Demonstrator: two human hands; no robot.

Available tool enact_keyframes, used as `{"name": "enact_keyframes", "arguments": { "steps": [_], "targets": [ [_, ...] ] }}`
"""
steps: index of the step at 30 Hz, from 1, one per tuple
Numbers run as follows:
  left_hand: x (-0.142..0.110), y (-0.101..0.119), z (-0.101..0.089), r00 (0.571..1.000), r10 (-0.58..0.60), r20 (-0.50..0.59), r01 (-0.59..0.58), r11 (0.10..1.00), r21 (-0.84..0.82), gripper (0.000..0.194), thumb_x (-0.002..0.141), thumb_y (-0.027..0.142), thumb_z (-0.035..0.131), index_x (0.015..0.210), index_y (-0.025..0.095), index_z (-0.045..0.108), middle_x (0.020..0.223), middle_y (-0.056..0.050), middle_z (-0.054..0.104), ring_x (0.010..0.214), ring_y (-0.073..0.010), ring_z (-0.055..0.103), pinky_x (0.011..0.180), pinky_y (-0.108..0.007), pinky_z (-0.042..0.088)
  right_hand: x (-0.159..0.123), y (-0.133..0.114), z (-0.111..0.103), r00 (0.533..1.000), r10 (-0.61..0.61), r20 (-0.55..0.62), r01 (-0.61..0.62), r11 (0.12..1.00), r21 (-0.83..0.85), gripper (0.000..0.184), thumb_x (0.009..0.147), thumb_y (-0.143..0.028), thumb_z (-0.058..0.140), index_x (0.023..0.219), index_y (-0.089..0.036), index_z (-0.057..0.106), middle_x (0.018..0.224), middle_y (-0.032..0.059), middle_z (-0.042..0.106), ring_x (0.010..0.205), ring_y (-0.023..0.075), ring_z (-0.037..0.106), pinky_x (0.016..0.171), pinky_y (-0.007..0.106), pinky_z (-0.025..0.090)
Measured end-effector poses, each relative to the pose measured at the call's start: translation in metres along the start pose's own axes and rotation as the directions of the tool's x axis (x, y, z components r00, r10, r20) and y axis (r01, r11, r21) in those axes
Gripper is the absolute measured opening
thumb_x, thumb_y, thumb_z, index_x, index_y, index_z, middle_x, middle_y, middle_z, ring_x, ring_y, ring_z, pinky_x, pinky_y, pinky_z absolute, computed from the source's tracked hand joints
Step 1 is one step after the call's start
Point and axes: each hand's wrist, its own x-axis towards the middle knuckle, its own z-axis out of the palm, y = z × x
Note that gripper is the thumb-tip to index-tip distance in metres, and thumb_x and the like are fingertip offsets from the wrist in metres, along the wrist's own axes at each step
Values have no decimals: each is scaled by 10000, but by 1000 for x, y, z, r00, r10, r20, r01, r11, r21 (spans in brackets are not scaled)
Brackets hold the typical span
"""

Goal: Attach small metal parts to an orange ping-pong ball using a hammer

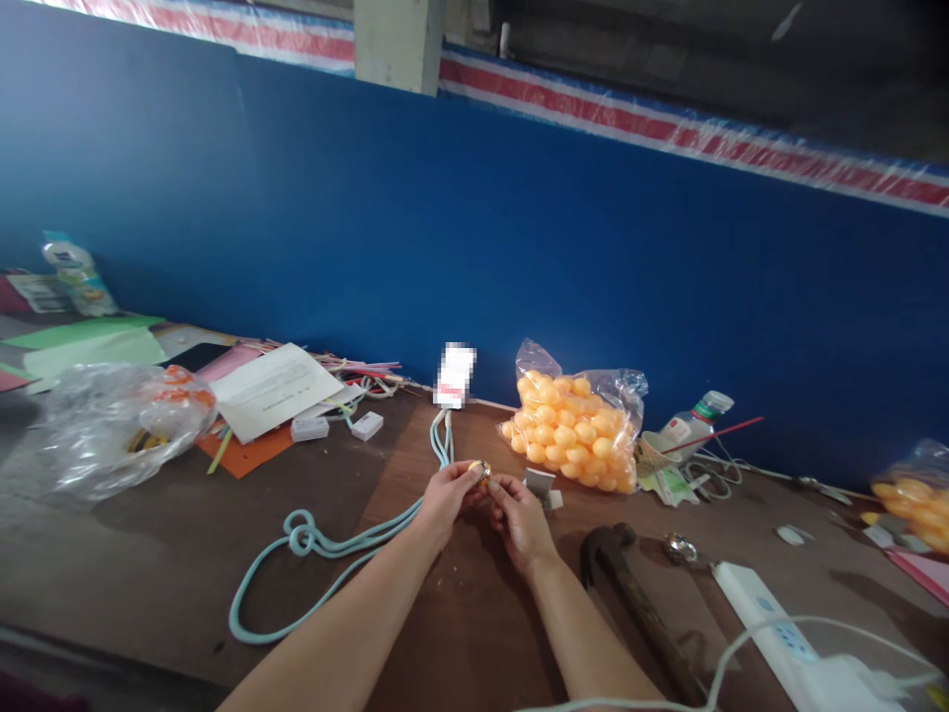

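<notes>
My left hand (447, 494) and my right hand (519, 516) meet over the brown table (460, 633), fingers pinched together on a small orange ball with a shiny metal piece (480, 469). A clear bag full of orange balls (574, 427) lies just beyond the hands to the right. A small white piece (540, 485) sits on the table right beside my right hand.
A light blue cable (326, 554) loops left of my arms up to a white device (453, 376). A hammer (638, 603) and a white power strip (771, 623) lie at right. Papers (271, 391), a crumpled plastic bag (111, 420) and a bottle (693, 420) line the blue wall.
</notes>
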Motion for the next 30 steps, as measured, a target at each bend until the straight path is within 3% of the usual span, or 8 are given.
{"name": "enact_keyframes", "arguments": {
  "steps": [24,30],
  "targets": [
    [-2,2,2,1000,-3,21,3,1000,14,361,545,358,787,773,105,670,611,-16,600,526,-67,530,523,-176,416,1,3,-1,998,-60,7,60,997,-41,245,691,-393,683,782,-181,602,570,-41,541,420,52,344,381,183,246],
    [-2,2,3,999,14,38,-14,1000,14,381,534,366,790,774,95,669,612,-18,595,522,-63,521,519,-173,410,1,3,-2,998,-55,3,55,997,-57,279,689,-417,684,786,-170,598,512,-53,485,410,56,329,382,187,233]
  ]
}}
